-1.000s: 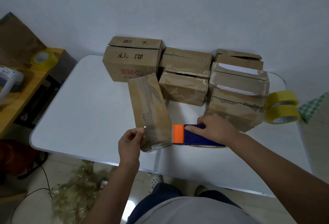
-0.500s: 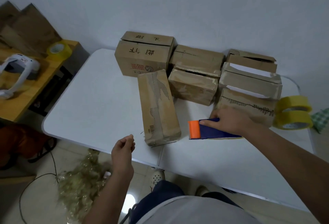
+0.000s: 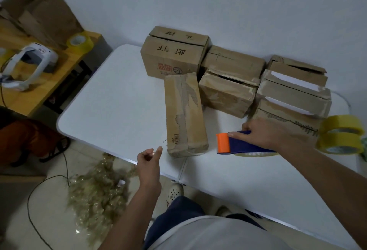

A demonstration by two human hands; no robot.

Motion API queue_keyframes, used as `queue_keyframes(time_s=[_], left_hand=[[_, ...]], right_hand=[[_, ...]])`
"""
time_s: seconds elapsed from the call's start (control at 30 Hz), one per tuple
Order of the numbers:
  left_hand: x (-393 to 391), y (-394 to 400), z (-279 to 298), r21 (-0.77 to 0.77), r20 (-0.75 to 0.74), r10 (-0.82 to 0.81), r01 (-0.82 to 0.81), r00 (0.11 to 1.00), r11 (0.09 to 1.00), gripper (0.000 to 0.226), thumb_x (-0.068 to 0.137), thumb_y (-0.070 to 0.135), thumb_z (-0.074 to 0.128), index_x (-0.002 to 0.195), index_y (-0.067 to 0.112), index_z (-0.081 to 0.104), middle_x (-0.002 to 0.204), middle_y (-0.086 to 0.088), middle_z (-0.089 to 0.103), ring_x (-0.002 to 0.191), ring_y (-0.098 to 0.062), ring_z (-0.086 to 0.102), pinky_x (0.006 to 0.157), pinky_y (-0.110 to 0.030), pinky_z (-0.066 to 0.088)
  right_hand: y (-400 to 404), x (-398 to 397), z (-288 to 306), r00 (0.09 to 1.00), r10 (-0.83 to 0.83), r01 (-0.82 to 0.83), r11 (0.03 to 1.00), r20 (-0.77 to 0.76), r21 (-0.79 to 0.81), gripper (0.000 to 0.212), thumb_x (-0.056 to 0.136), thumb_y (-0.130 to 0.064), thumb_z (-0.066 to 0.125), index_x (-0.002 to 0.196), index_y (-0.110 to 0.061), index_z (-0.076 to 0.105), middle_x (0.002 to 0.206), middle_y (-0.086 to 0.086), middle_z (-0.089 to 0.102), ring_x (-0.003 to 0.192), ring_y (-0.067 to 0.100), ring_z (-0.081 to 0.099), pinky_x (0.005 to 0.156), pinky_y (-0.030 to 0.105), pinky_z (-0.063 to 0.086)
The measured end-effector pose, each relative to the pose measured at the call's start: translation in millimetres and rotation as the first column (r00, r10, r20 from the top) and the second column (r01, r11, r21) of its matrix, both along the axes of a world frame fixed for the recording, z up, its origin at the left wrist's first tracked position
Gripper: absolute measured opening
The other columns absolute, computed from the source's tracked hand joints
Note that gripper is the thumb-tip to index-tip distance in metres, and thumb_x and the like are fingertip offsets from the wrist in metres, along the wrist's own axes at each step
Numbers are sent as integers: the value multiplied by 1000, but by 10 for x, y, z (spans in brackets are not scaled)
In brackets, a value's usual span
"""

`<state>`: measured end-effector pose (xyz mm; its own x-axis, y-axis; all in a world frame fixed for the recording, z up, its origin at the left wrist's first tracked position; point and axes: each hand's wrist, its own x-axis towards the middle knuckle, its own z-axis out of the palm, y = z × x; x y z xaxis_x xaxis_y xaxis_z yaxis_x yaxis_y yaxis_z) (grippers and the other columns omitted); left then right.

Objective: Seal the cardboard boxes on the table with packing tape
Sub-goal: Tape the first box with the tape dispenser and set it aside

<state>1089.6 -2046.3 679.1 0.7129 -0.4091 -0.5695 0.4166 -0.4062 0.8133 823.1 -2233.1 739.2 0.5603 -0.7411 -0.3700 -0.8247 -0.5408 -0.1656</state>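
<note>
the dispenser (image 3: 243,145) is gripped by the right hand (image 3: 264,133) near the table's (image 3: 111,98) front edge; the left hand (image 3: 149,160), loosely curled, holds nothing beside the box (image 3: 184,114).

A long narrow box (image 3: 185,113) lies flat near the front edge of the table (image 3: 111,100), its short end toward that edge; its top is worn, with torn paper strips and a small barcode. Behind it, along the back edge, stand more boxes: a large box (image 3: 172,59) with handwritten characters and a red print, two middle boxes (image 3: 228,83) with a gaping flap, and a right stack (image 3: 294,94) with open flaps showing white inside. A blue and orange tape dispenser (image 3: 238,145) rests on the table just right of the long box. Two yellow tape rolls (image 3: 340,133) are stacked at the right edge.
</note>
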Motion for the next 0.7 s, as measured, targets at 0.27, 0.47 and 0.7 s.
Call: queue_keyframes(time_s=[0.27, 0.47, 0.7], left_hand=[[-68, -58, -20, 29, 2, -131, 131, 991, 991, 47, 83, 27, 79, 114, 16, 45, 95, 2, 44, 85, -11, 48, 70, -20, 38], [69, -50, -36, 30, 45, -136, 135, 990, 990, 49, 83, 23, 80, 117, 16, 44, 101, 0, 45, 87, -10, 48, 72, -20, 40], [554, -132, 13, 97, 189, -230, 215, 955, 972, 51, 83, 24, 80, 117, 14, 44, 108, -5, 48, 102, -19, 49, 73, -21, 41]], right_hand=[[-37, 90, -31, 997, -9, 10, 1000, -83, 17, 65, 85, -80, 27, 84, -24, 60, 71, -6, 57, 70, 8, 57, 59, 21, 38], [98, 181, -222, 994, -107, 110, 990, -38, 92, 76, 76, -86, 24, 83, -20, 62, 75, 0, 62, 70, 13, 60, 67, 28, 50], [322, 443, -314, 978, -200, 193, 975, 53, 110, 68, 83, -81, 32, 84, -20, 62, 74, -3, 61, 69, 11, 60, 66, 27, 52]])
